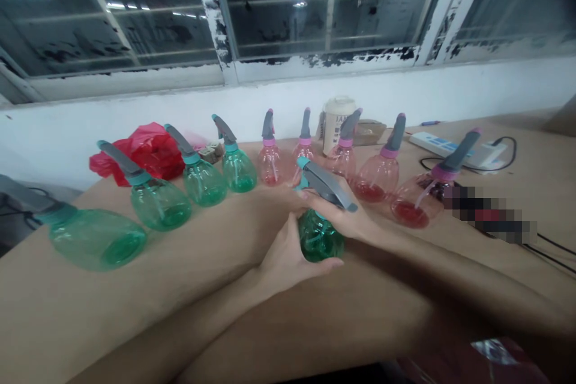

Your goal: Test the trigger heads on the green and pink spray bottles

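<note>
Near the middle of the table is a green spray bottle (320, 239) with a grey and teal trigger head. My left hand (288, 252) is wrapped around the lower part of its body, thumb on the near side. My right hand (335, 207) grips it at the neck, just under the spray head; some of those fingers are hidden behind the bottle. To the left stand several other green spray bottles (162, 207) in a curved row. Several pink spray bottles (377, 177) continue that row behind my hands and to the right, each with a grey head.
A red plastic bag (146, 150) lies at the back left. A paper cup (338, 120) with a lid stands behind the pink bottles. A white power strip (443, 147) with cables is at the back right, near a blurred-out dark object (490, 216). Windows line the wall behind.
</note>
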{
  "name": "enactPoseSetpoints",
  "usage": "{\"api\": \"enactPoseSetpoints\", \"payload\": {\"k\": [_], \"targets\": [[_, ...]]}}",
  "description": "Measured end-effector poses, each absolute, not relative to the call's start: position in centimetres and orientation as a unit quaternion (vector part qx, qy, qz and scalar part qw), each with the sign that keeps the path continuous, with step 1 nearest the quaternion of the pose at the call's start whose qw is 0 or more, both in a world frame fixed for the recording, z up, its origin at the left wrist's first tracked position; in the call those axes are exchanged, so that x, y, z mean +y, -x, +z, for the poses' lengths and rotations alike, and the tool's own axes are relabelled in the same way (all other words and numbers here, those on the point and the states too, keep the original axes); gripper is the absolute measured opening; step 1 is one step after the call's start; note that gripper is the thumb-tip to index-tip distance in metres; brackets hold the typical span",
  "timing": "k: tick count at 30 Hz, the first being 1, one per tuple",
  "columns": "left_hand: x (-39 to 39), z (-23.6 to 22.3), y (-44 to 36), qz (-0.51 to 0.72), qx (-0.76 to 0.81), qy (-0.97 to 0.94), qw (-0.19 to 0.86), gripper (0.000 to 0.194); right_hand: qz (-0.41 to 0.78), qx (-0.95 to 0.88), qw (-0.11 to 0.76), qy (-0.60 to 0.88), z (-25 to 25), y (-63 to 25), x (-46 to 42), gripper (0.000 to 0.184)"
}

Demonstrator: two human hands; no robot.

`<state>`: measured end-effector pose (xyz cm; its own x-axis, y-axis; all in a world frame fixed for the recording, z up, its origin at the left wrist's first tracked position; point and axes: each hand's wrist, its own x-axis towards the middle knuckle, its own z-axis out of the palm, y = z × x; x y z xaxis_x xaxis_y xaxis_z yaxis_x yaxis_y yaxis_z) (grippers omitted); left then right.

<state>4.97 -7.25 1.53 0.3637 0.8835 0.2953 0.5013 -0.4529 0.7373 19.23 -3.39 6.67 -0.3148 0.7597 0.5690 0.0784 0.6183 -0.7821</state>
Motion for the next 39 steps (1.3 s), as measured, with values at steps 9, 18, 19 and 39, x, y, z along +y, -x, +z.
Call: {"api": "enactPoseSetpoints", "payload": {"k": [9, 18, 19, 39], "targets": [[-7.4, 1.7, -5.0, 0.344, 0.45, -0.775, 0.281, 0.084, 0.292, -0.723, 0.543, 0.31, 5.7, -19.3, -3.3, 0.007], [-7.5, 1.4, -5.0, 0.347, 0.457, -0.766, 0.291, 0.086, 0.302, -0.717, 0.54, 0.321, 5.6, -19.1, -3.6, 0.006], [-7.5, 1.4, -5.0, 0.346, 0.459, -0.765, 0.291, 0.086, 0.307, -0.714, 0.541, 0.321, 5.6, -19.1, -3.6, 0.006], [-7.2, 1.0, -4.8, 0.355, 0.43, -0.779, 0.287, 0.091, 0.312, -0.742, 0.509, 0.304, 7.1, -19.2, -3.7, 0.021]]}}
